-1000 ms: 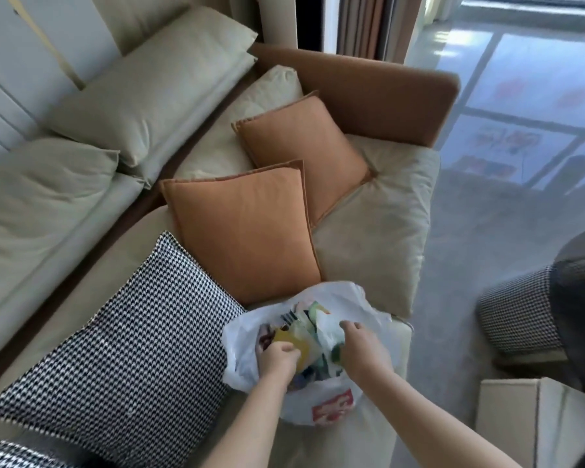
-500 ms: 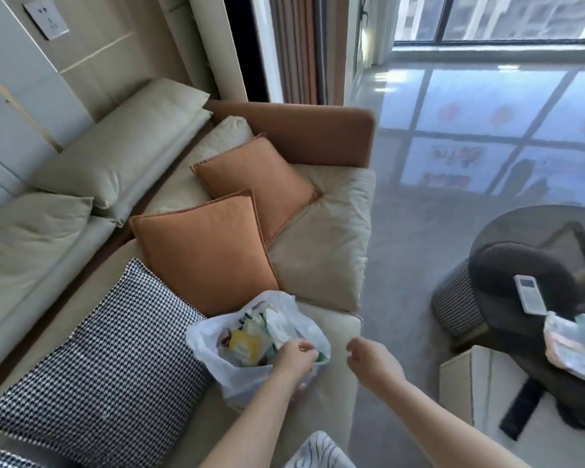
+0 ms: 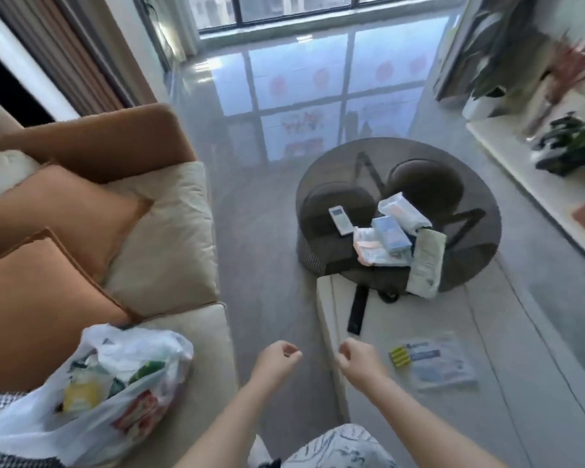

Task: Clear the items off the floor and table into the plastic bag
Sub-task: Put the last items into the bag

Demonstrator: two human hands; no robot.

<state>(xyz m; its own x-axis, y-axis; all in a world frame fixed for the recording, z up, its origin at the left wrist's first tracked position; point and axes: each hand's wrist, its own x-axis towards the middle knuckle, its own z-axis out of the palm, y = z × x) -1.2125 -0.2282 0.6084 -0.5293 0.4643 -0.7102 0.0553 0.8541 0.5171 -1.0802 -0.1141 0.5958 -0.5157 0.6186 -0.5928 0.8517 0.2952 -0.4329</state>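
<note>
Bare floor (image 3: 267, 282) runs open toward twelve o'clock between the sofa (image 3: 169, 238) at nine and the round desk (image 3: 466, 184), crowded with packets (image 3: 390, 231), at one.

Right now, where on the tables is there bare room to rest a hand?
The white table is bare right of the black remote and beyond the packet. The round table's far half is free; its near side is crowded with the pile and white remote.

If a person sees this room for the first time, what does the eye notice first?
Probably the stuffed white plastic bag on the sofa at lower left. Next, the heap of packets on the round dark table in the middle. Both hands, left hand and right hand, hover between them, holding nothing.
</note>
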